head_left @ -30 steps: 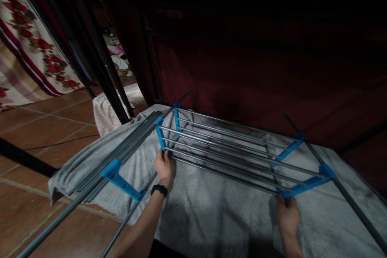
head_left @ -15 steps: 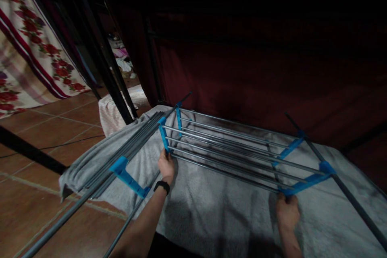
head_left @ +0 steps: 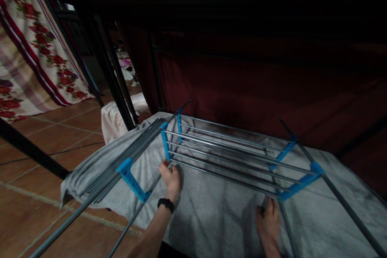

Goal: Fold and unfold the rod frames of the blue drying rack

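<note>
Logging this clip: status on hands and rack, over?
Left hand on rack by its near-left blue bracket, grip unclear. Right hand flat on grey towel, off the rack. Nothing in the way.

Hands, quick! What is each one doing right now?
Left hand: fingers curled at the near rod of the drying rack, on the grey towel.
Right hand: resting on the towel beside the rack's blue bracket; grip cannot be told.

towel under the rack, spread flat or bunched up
Mostly spread: the towel lies flat under the rack, with folds only at its left edge. The left hand rests on it.
</note>
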Available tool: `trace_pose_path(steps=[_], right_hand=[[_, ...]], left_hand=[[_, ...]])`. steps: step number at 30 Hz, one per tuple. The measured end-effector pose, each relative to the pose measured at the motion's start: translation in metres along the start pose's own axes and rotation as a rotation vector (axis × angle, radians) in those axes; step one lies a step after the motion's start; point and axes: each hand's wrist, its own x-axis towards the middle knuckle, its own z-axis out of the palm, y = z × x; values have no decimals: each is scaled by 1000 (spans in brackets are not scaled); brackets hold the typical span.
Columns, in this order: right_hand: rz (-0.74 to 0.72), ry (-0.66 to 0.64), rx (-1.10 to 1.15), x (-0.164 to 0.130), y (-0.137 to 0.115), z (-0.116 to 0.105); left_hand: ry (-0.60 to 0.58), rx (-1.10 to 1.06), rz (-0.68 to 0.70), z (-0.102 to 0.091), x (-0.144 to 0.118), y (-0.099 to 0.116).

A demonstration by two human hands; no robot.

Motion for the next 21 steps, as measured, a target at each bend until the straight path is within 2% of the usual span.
trace_pose_path(steps=[3, 8, 10, 12, 14, 16, 18, 21], right_hand=[[-104, -107, -50, -17, -3, 7], [-146, -142, -52, -19, -11, -1], [-128, -156, -41, -17, -15, -6], [-112, -169, -35, -17, -17, -9], [-105, -179, -40, -18, -18, -10], [-104, -188, -49, -19, -18, -11], [-96, -191, -56, -19, -19, -11], [-62, -206, -27, -14, -18, -13]], left_hand=[[-108, -71, 131, 4, -26, 24], [-469, -217, 544, 9, -43, 92], [-534, -168, 716, 7, -41, 114], [-568, -24, 903, 4, -37, 129], [-617, 147, 1087, 2, -35, 136], [-684, 275, 1211, 2, -36, 135], [-745, 351, 1262, 4, -39, 128], [-781, 405, 1251, 7, -43, 111]])
